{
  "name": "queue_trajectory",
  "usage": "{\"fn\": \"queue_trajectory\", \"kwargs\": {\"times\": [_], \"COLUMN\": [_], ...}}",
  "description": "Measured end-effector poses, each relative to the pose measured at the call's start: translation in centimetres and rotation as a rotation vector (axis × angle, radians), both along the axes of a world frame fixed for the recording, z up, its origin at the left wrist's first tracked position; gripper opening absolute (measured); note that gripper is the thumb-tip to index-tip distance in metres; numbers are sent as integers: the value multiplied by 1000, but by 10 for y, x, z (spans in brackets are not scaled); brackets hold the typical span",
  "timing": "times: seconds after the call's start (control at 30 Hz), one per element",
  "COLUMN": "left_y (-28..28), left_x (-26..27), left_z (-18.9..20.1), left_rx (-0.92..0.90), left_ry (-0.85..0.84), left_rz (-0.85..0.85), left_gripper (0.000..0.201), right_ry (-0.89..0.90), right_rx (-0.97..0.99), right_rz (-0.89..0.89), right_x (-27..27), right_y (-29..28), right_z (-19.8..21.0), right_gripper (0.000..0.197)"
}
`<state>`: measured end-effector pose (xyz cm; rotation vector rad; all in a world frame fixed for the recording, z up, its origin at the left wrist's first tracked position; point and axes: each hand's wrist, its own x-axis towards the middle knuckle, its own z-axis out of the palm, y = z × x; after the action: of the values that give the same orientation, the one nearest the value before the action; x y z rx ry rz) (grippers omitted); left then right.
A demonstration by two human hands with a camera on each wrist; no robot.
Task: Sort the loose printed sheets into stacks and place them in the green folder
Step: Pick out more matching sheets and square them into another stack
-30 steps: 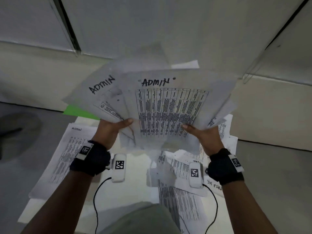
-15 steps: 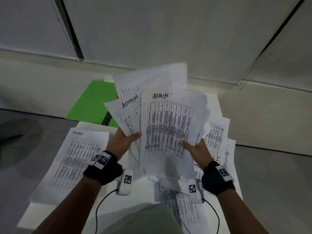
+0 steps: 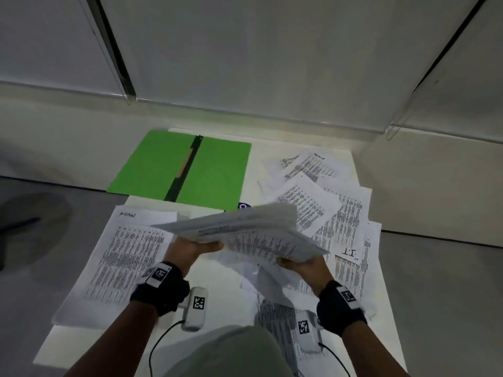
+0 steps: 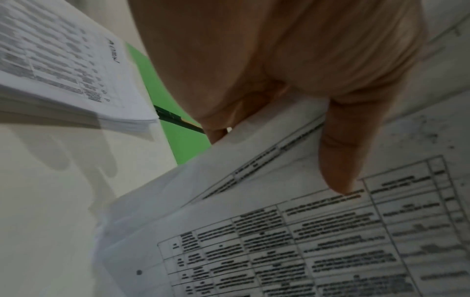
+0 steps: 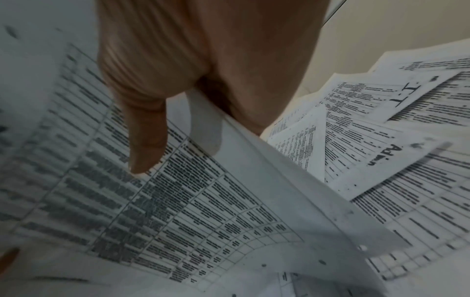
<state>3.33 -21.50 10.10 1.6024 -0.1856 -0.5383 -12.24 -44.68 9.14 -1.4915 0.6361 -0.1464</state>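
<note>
Both hands hold a loose bundle of printed sheets [image 3: 245,232] nearly flat above the white table. My left hand [image 3: 190,247] grips its left edge, thumb on top of the bundle [image 4: 279,231]. My right hand [image 3: 302,263] grips the near right edge, thumb pressed on the printed table of the bundle [image 5: 178,201]. The green folder [image 3: 185,170] lies open at the far left of the table. A stack marked ADMIN [image 3: 122,257] lies at the left. Loose sheets [image 3: 326,202], one marked I.T, are scattered at the right.
The white table [image 3: 223,303] stands in a corner against pale walls, with grey floor [image 3: 441,295] on both sides. More printed sheets [image 3: 275,319] lie near the front edge under my right wrist. A small dark blue object [image 3: 243,205] peeks out beside the folder.
The bundle has come down from an upright, fanned position facing me to lying almost flat over the table. Both hands dropped with it, and the open green folder has come into full view.
</note>
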Motion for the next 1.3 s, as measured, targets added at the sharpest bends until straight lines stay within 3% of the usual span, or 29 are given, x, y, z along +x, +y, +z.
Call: {"fn": "queue_trajectory", "kwargs": {"times": [0.17,0.27,0.3,0.37,0.5,0.8,1.03,1.13,1.2,1.3], "left_y": [-3,-11,-13,-16,-20,-35,-22,-26,-31,-42], "left_x": [7,6,4,2,0,5,-2,-2,-1,-3], "left_z": [22,33,33,24,9,55,39,49,60,77], "left_rx": [-148,-182,-184,-170,-77,-159,-131,-191,-243,-260], "left_ry": [-89,-133,-117,-76,-72,-202,-29,-35,-59,-76], "left_rz": [-81,-118,-107,-19,70,77,114,186,194,270], "left_gripper": [51,53,57,69,42,30,80,89,85,46], "right_ry": [-45,-81,-71,-62,-58,-320,-31,4,14,22], "right_rx": [-79,-44,-31,4,-19,-92,-117,-106,-104,-87], "right_rz": [62,-17,-37,-45,-11,-57,-3,12,21,19], "right_x": [11,20,22,24,25,28,21,20,20,22], "right_y": [1,5,7,10,14,12,0,-2,-2,-2], "right_z": [14,20,19,16,8,46,0,-11,-13,-17], "right_gripper": [40,49,58,54,40,36,36,39,38,39]}}
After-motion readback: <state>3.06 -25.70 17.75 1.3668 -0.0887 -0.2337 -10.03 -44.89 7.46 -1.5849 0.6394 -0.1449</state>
